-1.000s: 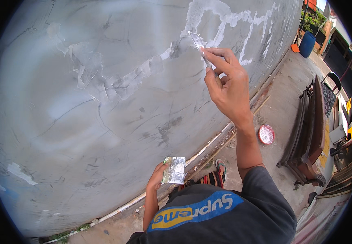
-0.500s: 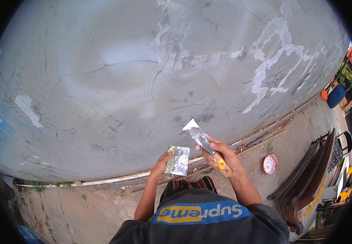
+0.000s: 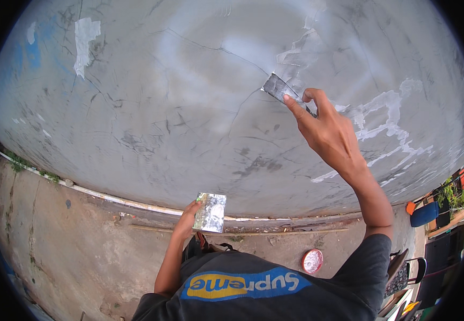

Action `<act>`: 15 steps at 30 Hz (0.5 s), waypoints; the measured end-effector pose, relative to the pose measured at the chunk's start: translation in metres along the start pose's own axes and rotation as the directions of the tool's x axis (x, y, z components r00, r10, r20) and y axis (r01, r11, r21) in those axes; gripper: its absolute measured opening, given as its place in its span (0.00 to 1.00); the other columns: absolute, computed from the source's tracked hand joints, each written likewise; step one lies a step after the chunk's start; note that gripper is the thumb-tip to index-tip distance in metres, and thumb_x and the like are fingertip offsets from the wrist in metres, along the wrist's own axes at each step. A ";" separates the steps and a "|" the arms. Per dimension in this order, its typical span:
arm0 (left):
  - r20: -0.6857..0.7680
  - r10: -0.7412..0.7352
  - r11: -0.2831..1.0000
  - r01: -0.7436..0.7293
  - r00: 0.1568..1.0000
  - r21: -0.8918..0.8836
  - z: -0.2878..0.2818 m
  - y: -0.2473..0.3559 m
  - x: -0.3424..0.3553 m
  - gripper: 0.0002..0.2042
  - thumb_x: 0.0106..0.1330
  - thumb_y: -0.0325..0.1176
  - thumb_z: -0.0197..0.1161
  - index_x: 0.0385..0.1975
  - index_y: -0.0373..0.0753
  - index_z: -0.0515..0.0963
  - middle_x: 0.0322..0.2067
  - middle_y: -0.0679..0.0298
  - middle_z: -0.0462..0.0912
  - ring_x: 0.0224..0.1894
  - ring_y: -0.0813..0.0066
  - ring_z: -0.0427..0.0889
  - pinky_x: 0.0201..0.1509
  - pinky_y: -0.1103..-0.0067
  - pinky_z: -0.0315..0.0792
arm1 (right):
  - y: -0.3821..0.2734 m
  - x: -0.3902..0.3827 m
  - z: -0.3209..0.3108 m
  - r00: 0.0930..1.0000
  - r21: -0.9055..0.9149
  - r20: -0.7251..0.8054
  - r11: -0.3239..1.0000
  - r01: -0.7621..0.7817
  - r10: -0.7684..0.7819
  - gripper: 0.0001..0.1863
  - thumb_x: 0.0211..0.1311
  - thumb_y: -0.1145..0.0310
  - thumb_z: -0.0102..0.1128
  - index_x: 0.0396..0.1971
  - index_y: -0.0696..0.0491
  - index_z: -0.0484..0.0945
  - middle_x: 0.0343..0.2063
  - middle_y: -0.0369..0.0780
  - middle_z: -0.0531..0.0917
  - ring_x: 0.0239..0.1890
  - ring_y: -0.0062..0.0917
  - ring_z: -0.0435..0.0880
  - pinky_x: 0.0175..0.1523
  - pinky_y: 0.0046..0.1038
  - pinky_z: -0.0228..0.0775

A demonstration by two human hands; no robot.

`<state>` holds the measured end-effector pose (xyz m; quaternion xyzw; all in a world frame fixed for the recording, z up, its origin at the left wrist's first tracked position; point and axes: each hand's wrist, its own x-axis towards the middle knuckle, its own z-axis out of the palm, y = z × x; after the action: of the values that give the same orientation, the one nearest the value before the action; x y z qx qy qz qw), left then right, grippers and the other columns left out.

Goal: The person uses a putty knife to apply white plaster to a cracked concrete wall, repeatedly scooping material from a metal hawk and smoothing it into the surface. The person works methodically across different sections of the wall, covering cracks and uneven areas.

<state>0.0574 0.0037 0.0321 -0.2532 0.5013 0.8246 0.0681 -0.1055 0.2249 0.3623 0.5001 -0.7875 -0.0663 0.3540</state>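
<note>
My right hand (image 3: 331, 128) is raised to the grey wall (image 3: 189, 123), closed around a putty knife (image 3: 285, 92). Its handle is hidden behind the hand. The blade's tip meets the wall where a dark crack runs up to a strip of white filler (image 3: 304, 53). Lower down, my left hand (image 3: 187, 218) grips a flat rectangular metal plate (image 3: 210, 212) by its left edge. Smears of white show on the plate's face.
Whitish filler patches (image 3: 86, 43) mark the wall at left and right. A pale pipe (image 3: 114, 201) runs along the wall's foot. On the concrete floor stands a red-rimmed tub (image 3: 312, 261) with white paste. A chair (image 3: 416, 270) and a blue container (image 3: 424, 215) are at the right.
My right hand has swung up from near the plate, bringing the putty knife against the wall. The white paste on its tip is mostly out of sight now. The view has shifted left.
</note>
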 end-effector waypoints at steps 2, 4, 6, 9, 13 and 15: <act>-0.004 -0.012 0.999 0.012 1.000 -0.032 0.005 -0.007 -0.003 0.31 0.75 0.44 0.50 0.68 0.25 0.57 0.66 0.51 0.66 0.69 0.65 0.62 0.71 0.74 0.56 | 0.001 0.007 -0.007 0.998 -0.042 0.062 0.999 0.025 -0.023 0.31 0.48 0.84 0.59 0.58 0.55 0.76 0.42 0.44 0.73 0.32 0.30 0.78 0.24 0.29 0.74; -0.067 -0.011 0.999 0.008 0.998 -0.041 -0.002 -0.037 0.010 0.30 0.74 0.44 0.52 0.68 0.27 0.59 0.64 0.54 0.68 0.67 0.68 0.67 0.69 0.74 0.60 | -0.002 0.012 -0.011 0.994 -0.055 0.099 0.998 0.039 -0.033 0.32 0.47 0.85 0.59 0.58 0.57 0.75 0.39 0.45 0.73 0.30 0.31 0.78 0.24 0.29 0.74; -0.048 0.021 0.998 -0.024 0.999 -0.058 -0.001 -0.053 0.014 0.30 0.74 0.44 0.52 0.67 0.27 0.59 0.64 0.54 0.69 0.66 0.68 0.67 0.69 0.74 0.60 | -0.003 0.007 -0.016 0.986 -0.135 0.168 0.990 0.027 -0.004 0.32 0.46 0.86 0.59 0.58 0.59 0.75 0.35 0.45 0.73 0.29 0.31 0.78 0.24 0.29 0.73; -0.071 0.055 0.998 -0.058 0.996 -0.029 0.001 -0.063 0.007 0.29 0.75 0.43 0.52 0.67 0.27 0.60 0.63 0.54 0.70 0.65 0.68 0.68 0.68 0.74 0.61 | 0.007 -0.016 -0.024 0.977 -0.185 0.207 0.983 -0.010 0.049 0.32 0.45 0.86 0.59 0.58 0.60 0.74 0.31 0.45 0.73 0.27 0.32 0.79 0.24 0.30 0.73; -0.124 0.054 0.994 -0.065 0.991 -0.086 0.016 -0.060 -0.013 0.28 0.75 0.42 0.51 0.66 0.27 0.61 0.61 0.54 0.72 0.63 0.69 0.70 0.66 0.75 0.64 | 0.012 -0.024 -0.039 0.992 -0.076 0.122 0.997 -0.032 0.041 0.30 0.48 0.86 0.59 0.56 0.56 0.77 0.29 0.43 0.73 0.26 0.31 0.79 0.23 0.30 0.72; -0.080 0.093 0.988 -0.102 0.992 -0.113 0.019 -0.065 -0.016 0.28 0.75 0.41 0.51 0.66 0.27 0.61 0.61 0.54 0.71 0.63 0.69 0.70 0.66 0.76 0.64 | 0.009 -0.012 -0.039 0.999 -0.006 0.045 1.000 0.014 -0.013 0.28 0.50 0.85 0.60 0.55 0.53 0.78 0.31 0.42 0.74 0.25 0.31 0.78 0.23 0.31 0.71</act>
<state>0.0882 0.0542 -0.0045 -0.2627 0.4661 0.8448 -0.0060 -0.0851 0.2487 0.3894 0.5027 -0.7916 -0.0824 0.3374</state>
